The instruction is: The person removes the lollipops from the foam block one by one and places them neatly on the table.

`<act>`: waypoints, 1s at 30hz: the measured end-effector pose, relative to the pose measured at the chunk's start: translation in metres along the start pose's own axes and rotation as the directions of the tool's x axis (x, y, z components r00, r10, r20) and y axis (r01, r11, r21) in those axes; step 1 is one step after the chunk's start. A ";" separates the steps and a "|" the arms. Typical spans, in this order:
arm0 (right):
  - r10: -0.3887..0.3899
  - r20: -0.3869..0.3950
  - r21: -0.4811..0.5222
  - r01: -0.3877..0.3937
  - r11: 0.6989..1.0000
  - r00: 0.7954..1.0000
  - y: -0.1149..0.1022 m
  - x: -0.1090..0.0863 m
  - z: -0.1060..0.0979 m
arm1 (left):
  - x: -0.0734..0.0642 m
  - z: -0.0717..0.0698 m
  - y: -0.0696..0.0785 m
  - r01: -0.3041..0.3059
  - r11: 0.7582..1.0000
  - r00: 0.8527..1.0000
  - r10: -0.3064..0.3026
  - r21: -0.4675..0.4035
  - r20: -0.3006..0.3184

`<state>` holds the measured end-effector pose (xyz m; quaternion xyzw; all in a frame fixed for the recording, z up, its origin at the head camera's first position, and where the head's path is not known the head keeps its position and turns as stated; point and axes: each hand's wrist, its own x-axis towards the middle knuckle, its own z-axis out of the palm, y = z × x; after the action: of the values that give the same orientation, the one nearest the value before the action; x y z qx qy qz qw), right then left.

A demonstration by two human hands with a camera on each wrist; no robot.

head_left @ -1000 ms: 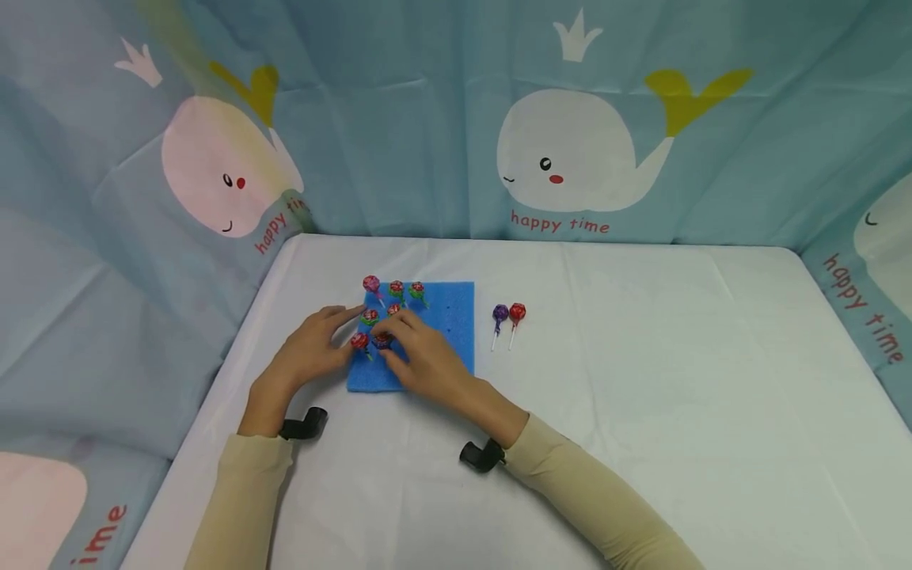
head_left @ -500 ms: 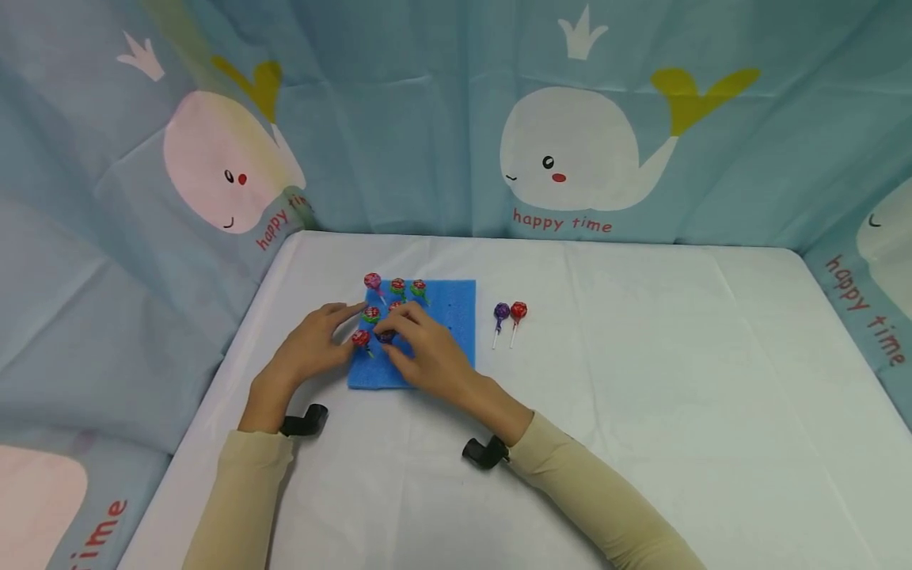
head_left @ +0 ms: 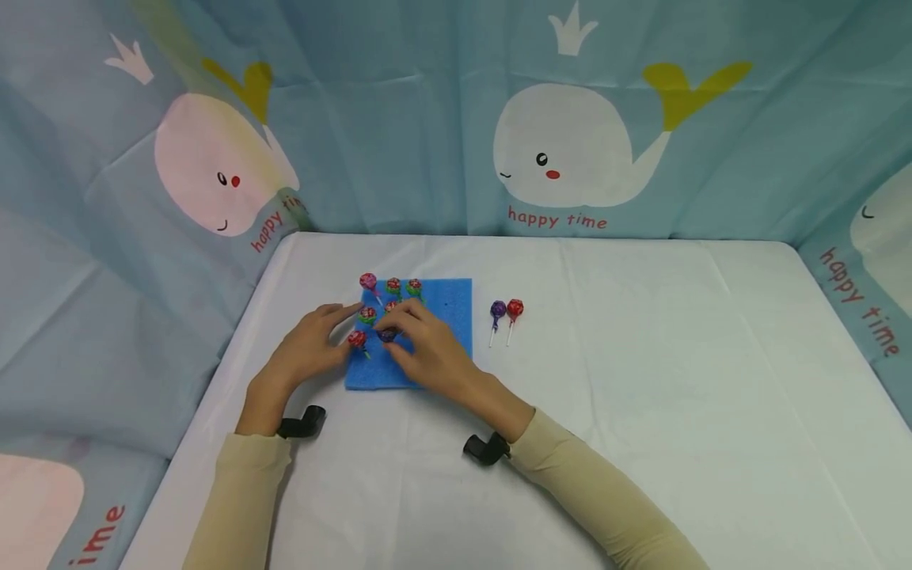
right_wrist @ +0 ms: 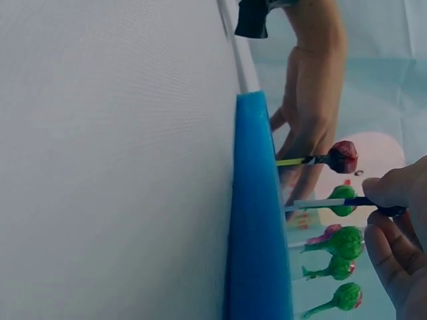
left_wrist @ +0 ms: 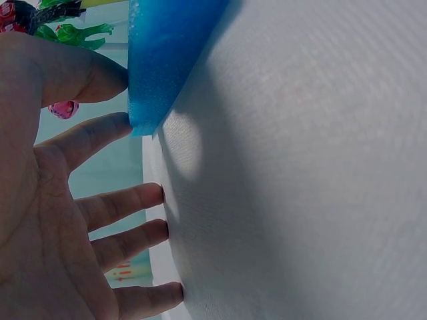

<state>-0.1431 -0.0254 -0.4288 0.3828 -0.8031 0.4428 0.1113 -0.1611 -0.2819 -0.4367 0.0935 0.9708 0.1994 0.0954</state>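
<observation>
Right hand (head_left: 431, 350) pinches a round purple-wrapped lollipop (head_left: 387, 335), seemingly planting it; left hand (head_left: 311, 344), fingers spread, touches blue foam slab (head_left: 457, 317); steady downward push likely needed.

In the head view, the fingers (head_left: 406, 315) of the right hand (head_left: 432, 348) partly cover the dark lollipop (head_left: 387, 335) and hide its stick (right_wrist: 320, 203). In the right wrist view, contact between the stick and the blue foam block (right_wrist: 255, 213) cannot be determined; the lower edge crops the block. In the left wrist view, the left edge crops the left hand (left_wrist: 57, 227).
</observation>
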 end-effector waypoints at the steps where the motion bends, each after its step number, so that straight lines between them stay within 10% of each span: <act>1: 0.011 -0.001 -0.005 -0.011 1.000 1.000 0.001 -0.001 -0.001 | 0.000 0.000 0.001 -0.002 1.000 1.000 0.002 -0.002 0.001; 30: 0.156 -0.084 -0.013 -0.157 0.987 0.984 0.035 -0.036 -0.058 | -0.002 -0.001 0.003 0.000 1.000 1.000 0.000 0.019 0.012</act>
<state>-0.1526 0.0501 -0.4352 0.2988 -0.8296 0.4578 0.1132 -0.1591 -0.2794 -0.4344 0.0957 0.9720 0.1896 0.1001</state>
